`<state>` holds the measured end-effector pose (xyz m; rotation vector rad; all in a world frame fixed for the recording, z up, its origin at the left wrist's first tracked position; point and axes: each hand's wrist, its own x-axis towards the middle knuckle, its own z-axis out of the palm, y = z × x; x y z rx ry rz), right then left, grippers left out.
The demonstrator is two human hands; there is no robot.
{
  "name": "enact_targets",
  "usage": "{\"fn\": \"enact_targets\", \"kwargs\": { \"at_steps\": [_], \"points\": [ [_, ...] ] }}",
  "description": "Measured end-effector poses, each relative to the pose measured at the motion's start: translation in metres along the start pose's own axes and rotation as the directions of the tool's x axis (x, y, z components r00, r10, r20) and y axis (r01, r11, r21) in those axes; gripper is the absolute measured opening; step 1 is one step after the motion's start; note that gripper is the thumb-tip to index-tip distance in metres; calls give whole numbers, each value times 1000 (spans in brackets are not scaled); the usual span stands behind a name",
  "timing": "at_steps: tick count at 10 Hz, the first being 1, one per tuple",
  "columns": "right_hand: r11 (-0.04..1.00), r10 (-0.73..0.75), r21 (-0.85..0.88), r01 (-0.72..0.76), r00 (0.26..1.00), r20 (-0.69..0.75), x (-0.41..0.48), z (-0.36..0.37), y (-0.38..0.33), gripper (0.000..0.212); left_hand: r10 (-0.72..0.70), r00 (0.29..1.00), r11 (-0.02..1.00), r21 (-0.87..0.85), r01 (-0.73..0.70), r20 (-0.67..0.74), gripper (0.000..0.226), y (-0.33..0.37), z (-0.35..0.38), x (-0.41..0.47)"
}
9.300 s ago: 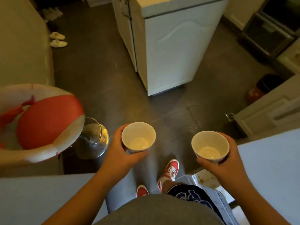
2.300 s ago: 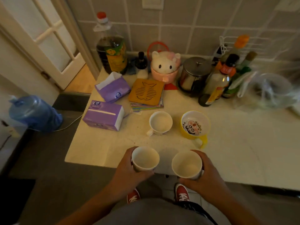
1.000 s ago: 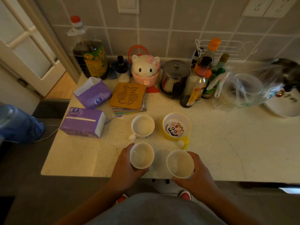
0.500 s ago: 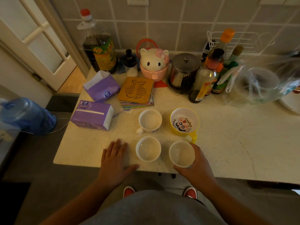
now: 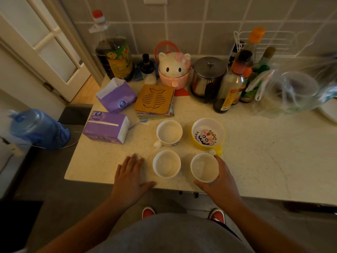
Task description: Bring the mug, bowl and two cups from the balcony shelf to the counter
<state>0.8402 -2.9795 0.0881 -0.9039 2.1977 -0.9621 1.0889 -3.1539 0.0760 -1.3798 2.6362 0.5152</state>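
Centre of frame, near the front edge of the counter (image 5: 264, 152).

All four pieces are seen on the stone top, set in a loose square: mug (image 5: 169, 133) upper left with its handle turned toward the lower left, yellow bowl (image 5: 207, 136) upper right, left cup (image 5: 166, 164) lower left, right cup (image 5: 204, 168) lower right. Each is upright and appears empty. The cups stand apart from each other. The right cup is close under the bowl's yellow handle; contact there cannot be ruled out.

Left hand (image 5: 130, 177): laid flat on the counter just left of the left cup, fingers straight, thumb spread toward the cup's base. Nothing is held, and the cup is not touched as far as can be told.

Right hand (image 5: 221, 181): wrapped round the right cup from the lower right, thumb at the near rim, fingers curled round the far side.

Step judged in hand: release of the last cup. The task is judged done once that grip is opened.

To be done well:
- The base should be felt fully seated before the fingers are loosened; whether it is quite down cannot be read from above.
- The fingers are best opened outward and the hand drawn back toward the lower right, so the rim is not hooked.
- The far fingers should be watched against the bowl's handle.
- The cup sits near the front edge, so a small push inward might be given first.
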Motion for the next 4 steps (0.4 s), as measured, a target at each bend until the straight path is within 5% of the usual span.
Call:
{"fn": "enact_targets", "kwargs": {
  "at_steps": [2, 3, 4],
  "points": [
    [999, 27, -33, -28, 999, -27, -15, -22, -1, 110, -41, 999, 994, -106, 39, -17, 73, 13, -9, -18],
    [1000, -10, 4, 11, 991, -130, -24, -53, -22, 87, -91, 994, 962, -264, 73, -54, 43, 21, -10, -34],
    [973, -101, 189, 135, 978, -181, -24, -102, -64, 53, -9, 995, 951, -306, 38, 95, 24, 26, -2, -47]
  ]
}}
